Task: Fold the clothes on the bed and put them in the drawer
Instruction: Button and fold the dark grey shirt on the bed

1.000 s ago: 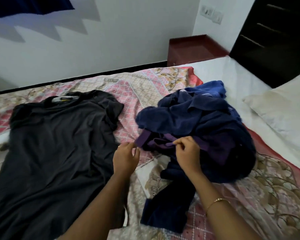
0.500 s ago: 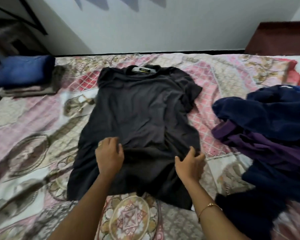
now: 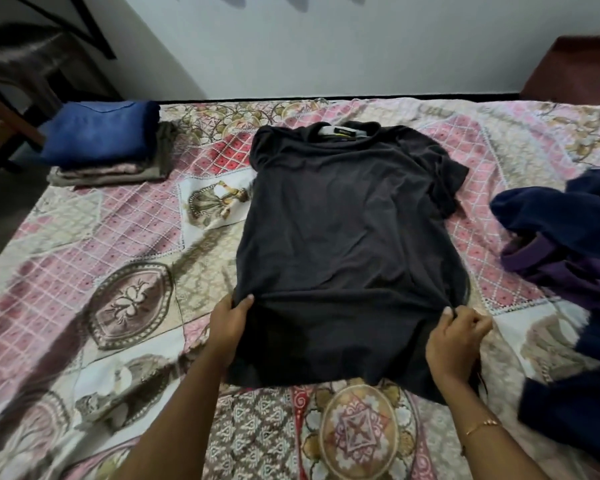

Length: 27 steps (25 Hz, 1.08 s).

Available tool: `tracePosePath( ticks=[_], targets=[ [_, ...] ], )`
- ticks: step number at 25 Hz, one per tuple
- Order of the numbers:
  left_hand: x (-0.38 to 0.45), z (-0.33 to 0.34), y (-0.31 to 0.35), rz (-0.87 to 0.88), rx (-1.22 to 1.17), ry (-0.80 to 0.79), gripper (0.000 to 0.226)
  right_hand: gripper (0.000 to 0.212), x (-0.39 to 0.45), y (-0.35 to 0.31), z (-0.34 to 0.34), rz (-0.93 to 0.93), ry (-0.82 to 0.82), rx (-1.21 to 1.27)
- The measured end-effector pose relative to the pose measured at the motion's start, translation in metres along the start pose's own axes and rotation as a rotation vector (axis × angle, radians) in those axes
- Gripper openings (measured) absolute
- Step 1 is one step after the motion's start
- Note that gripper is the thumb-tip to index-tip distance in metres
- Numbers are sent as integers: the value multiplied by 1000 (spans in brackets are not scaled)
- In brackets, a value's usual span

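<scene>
Dark grey cotton T-shirt (image 3: 343, 244) lies flat on the bed (image 3: 94, 258), in the middle of the view, with its neck at 12 o'clock and its bottom edge at 6 o'clock. The left hand (image 3: 227, 329) grips the shirt's side at about 8 o'clock, thumb on top and fingers curled under the cloth. The right hand (image 3: 456, 341) pinches the other side at about 4 o'clock, with its fingers bent around a bit of the cloth. The part of the shirt between the two hands is pulled up a little off the bed. A thin gold bracelet (image 3: 482, 426) sits on the right wrist.

Going out from the hands, the bed has a pink and cream patterned sheet with flowers and shapes on it. At 10 o'clock, well apart from the shirt, sits a folded stack of clothes (image 3: 104, 150) with a blue one on top. At 3 o'clock, near the shirt but not touching it, lies a messy pile of dark blue and purple clothes (image 3: 568, 258). At 12 o'clock, past the bed, stands a white wall (image 3: 326, 46).
</scene>
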<state>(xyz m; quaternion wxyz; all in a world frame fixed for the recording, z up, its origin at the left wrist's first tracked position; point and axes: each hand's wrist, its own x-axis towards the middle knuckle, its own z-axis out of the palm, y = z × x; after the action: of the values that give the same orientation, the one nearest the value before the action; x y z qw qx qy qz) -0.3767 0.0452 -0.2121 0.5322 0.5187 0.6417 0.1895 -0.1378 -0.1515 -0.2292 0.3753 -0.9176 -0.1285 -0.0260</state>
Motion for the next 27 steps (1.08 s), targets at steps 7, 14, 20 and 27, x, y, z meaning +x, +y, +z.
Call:
tracePosePath(
  ticks=[7, 14, 20, 27],
  targets=[
    [5, -38, -9, -65, -389, 66, 27, 28, 2, -13, -24, 341, -254, 113],
    [-28, -60, -27, -342, -224, -259, 37, 21, -3, 13, -56, 646, -689, 354],
    [-44, -66, -39, -332, -427, 30, 26, 13, -8, 30, -95, 332, -183, 89],
    [-66, -71, -36, -409, -699, -249, 2, 20, -37, 48, -92, 265, -250, -195]
  ],
)
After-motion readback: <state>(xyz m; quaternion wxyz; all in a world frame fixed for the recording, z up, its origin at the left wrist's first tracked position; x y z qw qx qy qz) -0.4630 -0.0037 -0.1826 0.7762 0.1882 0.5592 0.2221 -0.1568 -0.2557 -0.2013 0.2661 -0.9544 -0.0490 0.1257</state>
